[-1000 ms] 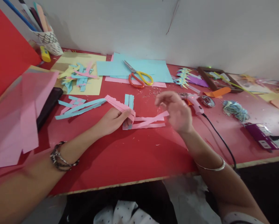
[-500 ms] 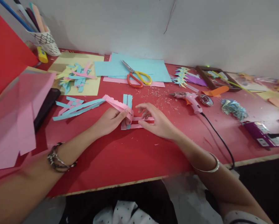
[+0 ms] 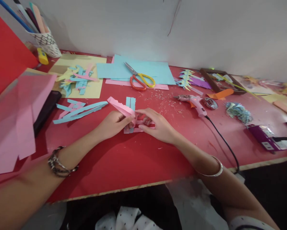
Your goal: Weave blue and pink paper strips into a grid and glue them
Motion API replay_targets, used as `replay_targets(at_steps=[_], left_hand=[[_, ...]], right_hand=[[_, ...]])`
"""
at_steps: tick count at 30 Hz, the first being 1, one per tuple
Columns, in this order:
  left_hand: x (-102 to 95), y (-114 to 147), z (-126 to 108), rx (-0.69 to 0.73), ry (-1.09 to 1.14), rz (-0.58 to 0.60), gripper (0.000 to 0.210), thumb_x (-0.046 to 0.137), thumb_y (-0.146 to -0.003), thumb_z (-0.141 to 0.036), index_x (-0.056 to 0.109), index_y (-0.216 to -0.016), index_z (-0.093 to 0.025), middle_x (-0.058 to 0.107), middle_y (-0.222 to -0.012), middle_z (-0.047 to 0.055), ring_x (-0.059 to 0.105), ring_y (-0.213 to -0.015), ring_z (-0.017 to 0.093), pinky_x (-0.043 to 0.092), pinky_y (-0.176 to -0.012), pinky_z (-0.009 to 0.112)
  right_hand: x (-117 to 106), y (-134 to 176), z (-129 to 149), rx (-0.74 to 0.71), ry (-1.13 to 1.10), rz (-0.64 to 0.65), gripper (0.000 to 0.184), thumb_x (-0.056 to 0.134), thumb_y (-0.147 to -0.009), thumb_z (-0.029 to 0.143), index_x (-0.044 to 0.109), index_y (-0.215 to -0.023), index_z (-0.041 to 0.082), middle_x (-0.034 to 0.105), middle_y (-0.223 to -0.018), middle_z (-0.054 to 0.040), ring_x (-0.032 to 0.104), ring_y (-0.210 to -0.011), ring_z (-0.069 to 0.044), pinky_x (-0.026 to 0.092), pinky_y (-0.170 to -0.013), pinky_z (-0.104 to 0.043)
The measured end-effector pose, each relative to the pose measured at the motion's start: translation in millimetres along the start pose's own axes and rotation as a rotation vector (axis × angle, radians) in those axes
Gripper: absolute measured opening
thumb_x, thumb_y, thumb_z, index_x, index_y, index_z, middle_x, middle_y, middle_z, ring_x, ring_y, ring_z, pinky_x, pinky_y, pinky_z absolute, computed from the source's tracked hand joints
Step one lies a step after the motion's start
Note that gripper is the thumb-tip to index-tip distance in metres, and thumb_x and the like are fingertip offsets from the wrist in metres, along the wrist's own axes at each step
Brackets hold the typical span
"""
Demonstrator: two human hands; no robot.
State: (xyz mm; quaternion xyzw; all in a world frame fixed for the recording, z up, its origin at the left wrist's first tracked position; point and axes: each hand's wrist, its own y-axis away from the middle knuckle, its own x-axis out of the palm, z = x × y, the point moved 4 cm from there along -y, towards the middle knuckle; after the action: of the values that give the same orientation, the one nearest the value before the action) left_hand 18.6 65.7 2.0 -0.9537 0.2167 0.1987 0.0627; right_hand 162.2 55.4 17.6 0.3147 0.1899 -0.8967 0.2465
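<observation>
My left hand (image 3: pixel 116 124) pinches a folded pink paper strip (image 3: pixel 120 106) between thumb and fingers, its far end slanting up and left. Under the fingers two blue paper strips (image 3: pixel 130 101) lie side by side on the red table, crossed by pink strips (image 3: pixel 139 129) that run to the right. My right hand (image 3: pixel 156 124) curves over those pink strips, thumb and fingers apart, with its index fingertip at the right end of the folded strip. Parts of the crossing are hidden by my fingers.
Scissors (image 3: pixel 140 78) rest on blue sheets (image 3: pixel 158 68) at the back. A pink glue gun (image 3: pixel 192 103) with a black cord lies right, near a purple box (image 3: pixel 265 137). Loose blue strips (image 3: pixel 81 111) and pink sheets (image 3: pixel 11 118) are left; a pen cup (image 3: pixel 47 43) stands behind.
My right hand has moved left, bringing its index fingertip to the folded pink strip. My left hand keeps its pinch almost in place.
</observation>
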Motion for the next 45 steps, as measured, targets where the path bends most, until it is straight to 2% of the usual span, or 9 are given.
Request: replay_targets(at_steps=[8,13,18,26,32,36,40,45], left_hand=[[1.0,-1,2,-0.017,-0.037,0.03,0.031,0.046,-0.077,-0.041,0.058,-0.063,-0.016,0.062,-0.056,0.0,0.056,-0.049,0.011,0.044,-0.046,0.018],[0.9,0,4,-0.036,-0.047,0.028,0.03,0.046,-0.077,-0.039,0.06,-0.063,-0.016,0.063,-0.056,-0.001,0.055,-0.048,0.01,0.044,-0.048,0.017],[0.4,0,3,-0.009,-0.073,0.018,0.031,0.048,-0.077,-0.04,0.061,-0.064,-0.015,0.063,-0.057,0.0,0.057,-0.052,0.012,0.044,-0.048,0.018],[-0.5,1,0,0.004,-0.08,0.043,0.031,0.046,-0.078,-0.038,0.063,-0.065,-0.016,0.061,-0.053,-0.001,0.055,-0.048,0.011,0.045,-0.049,0.019],[-0.1,2,-1,-0.025,-0.064,0.034,0.029,0.044,-0.078,-0.036,0.063,-0.067,-0.016,0.061,-0.054,-0.001,0.056,-0.049,0.011,0.045,-0.051,0.019],[0.1,1,2,-0.019,-0.065,0.017,0.028,0.045,-0.077,-0.037,0.063,-0.069,-0.017,0.065,-0.062,0.0,0.059,-0.054,0.013,0.046,-0.051,0.02],[-1.5,0,3,-0.034,-0.147,-0.025,0.031,0.046,-0.075,-0.038,0.061,-0.059,-0.017,0.063,-0.056,0.001,0.058,-0.053,0.014,0.044,-0.049,0.021],[-1.1,0,2,-0.024,-0.11,-0.043,0.029,0.05,-0.072,-0.038,0.064,-0.059,-0.017,0.062,-0.052,-0.001,0.056,-0.049,0.012,0.04,-0.046,0.019]], right_hand=[[6,-6,-2,-0.021,-0.023,-0.102,0.01,0.05,-0.076,0.016,0.052,-0.085,0.018,0.054,-0.081,-0.002,0.051,-0.066,-0.009,0.044,-0.062,-0.024],[4,-6,-4,0.04,-0.09,-0.12,0.006,0.045,-0.073,0.013,0.049,-0.075,0.018,0.052,-0.077,-0.0001,0.05,-0.067,-0.009,0.043,-0.062,-0.024],[7,-5,-4,0.043,-0.205,-0.045,0.009,0.052,-0.073,0.023,0.046,-0.078,0.019,0.048,-0.083,-0.0006,0.051,-0.072,-0.01,0.044,-0.065,-0.025],[3,-8,-15,0.172,-0.304,-0.062,0.008,0.051,-0.074,0.025,0.045,-0.074,0.02,0.05,-0.076,0.0013,0.05,-0.068,-0.01,0.044,-0.067,-0.026],[2,-8,-15,0.144,-0.364,-0.101,0.01,0.049,-0.073,0.021,0.046,-0.082,0.019,0.051,-0.082,-0.0002,0.051,-0.07,-0.009,0.044,-0.068,-0.026],[2,-6,-14,0.125,-0.34,-0.13,0.02,0.053,-0.072,0.021,0.045,-0.091,0.02,0.049,-0.086,0.0,0.048,-0.064,-0.008,0.044,-0.062,-0.024],[1,-4,-7,0.083,-0.251,-0.139,0.028,0.06,-0.069,0.024,0.045,-0.092,0.021,0.049,-0.089,-0.0005,0.048,-0.068,-0.009,0.045,-0.063,-0.025],[1,-5,-7,0.066,-0.186,-0.157,0.023,0.057,-0.071,0.022,0.044,-0.091,0.021,0.048,-0.086,-0.0002,0.048,-0.066,-0.009,0.044,-0.063,-0.026]])
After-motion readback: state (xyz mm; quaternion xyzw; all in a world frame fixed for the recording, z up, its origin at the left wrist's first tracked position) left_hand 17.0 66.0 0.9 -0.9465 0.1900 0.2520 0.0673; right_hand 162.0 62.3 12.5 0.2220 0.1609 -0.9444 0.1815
